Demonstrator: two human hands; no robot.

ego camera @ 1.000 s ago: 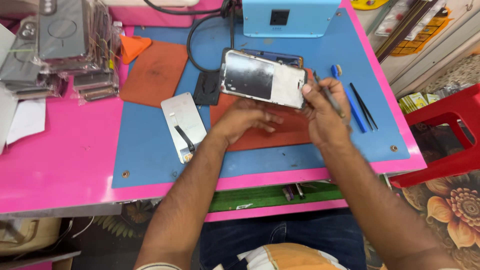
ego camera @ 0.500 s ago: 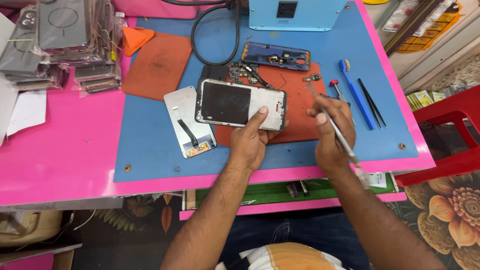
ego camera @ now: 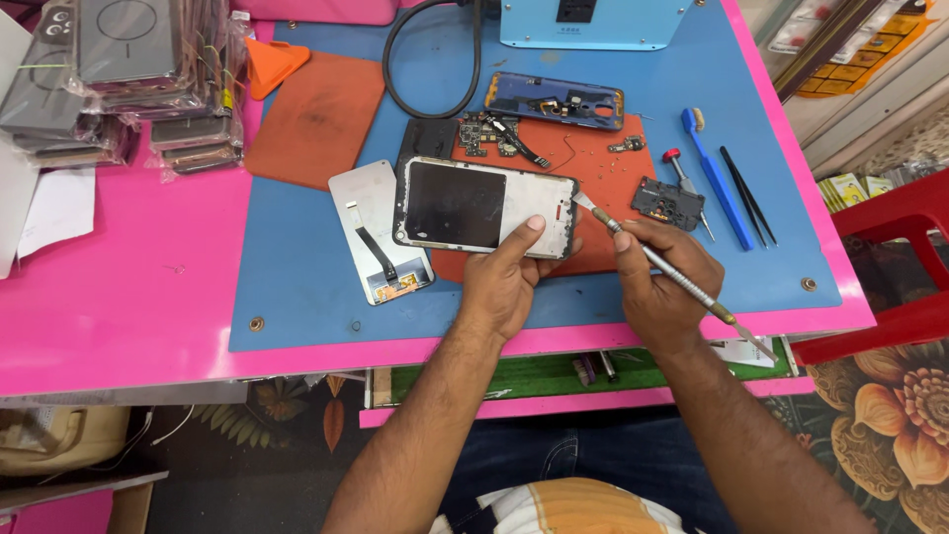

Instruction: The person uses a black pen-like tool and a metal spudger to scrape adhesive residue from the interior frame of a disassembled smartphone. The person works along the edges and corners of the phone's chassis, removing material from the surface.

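My left hand (ego camera: 509, 280) grips an opened phone frame (ego camera: 482, 206) from below, thumb on its bare inner side, and holds it a little above the blue mat (ego camera: 297, 287). My right hand (ego camera: 664, 272) holds a thin metal pry tool (ego camera: 660, 267) like a pen. The tool's flat tip (ego camera: 581, 202) touches the frame's right edge. A detached phone screen (ego camera: 380, 232) with a black flex cable lies on the mat, just left of the frame.
On the orange pad (ego camera: 593, 163) lie a circuit board (ego camera: 486, 132), small parts and a blue phone back shell (ego camera: 554, 100). A blue brush (ego camera: 718, 180), black tweezers (ego camera: 748, 196) and a red-topped screwdriver (ego camera: 684, 178) lie at right. Bagged phone covers (ego camera: 129, 79) are stacked at far left.
My left hand has drawn the frame down and left, closer to me. My right hand has brought the tool's tip up against the frame's right edge.
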